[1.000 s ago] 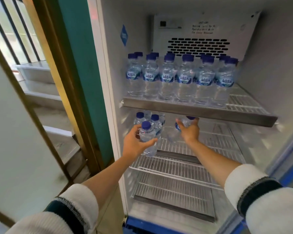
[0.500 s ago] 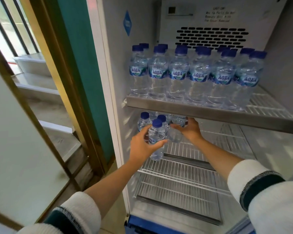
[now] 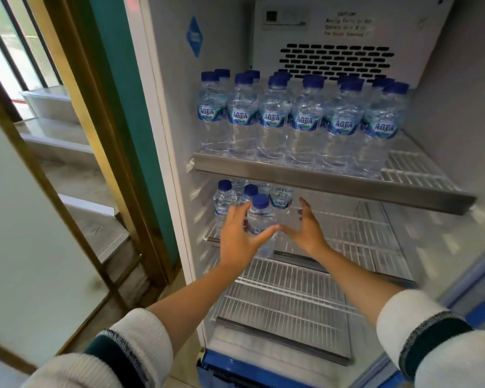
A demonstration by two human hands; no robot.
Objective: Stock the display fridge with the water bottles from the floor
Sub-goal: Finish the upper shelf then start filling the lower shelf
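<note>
The display fridge [image 3: 165,113] stands open in front of me. Several blue-capped Aqua water bottles [image 3: 305,121] fill its top shelf [image 3: 333,183] in rows. On the wire middle shelf [image 3: 356,236], a few more bottles [image 3: 224,200] stand at the back left. My left hand [image 3: 240,242] is wrapped around one water bottle [image 3: 261,217] standing upright at the front of that group. My right hand [image 3: 305,231] hovers just to its right, fingers spread and holding nothing. A bottle [image 3: 282,203] stands just beyond its fingertips.
A bare wire shelf [image 3: 286,306] lies below my arms. The fridge's blue-trimmed base [image 3: 235,368] and door edge [image 3: 476,284] are at the bottom and right. To the left are a teal wall [image 3: 118,79], a gold frame [image 3: 76,107] and stone steps [image 3: 76,177].
My right hand has let go of its bottle at the back of the middle shelf and drawn back open. The left hand has brought its bottle further in on the shelf.
</note>
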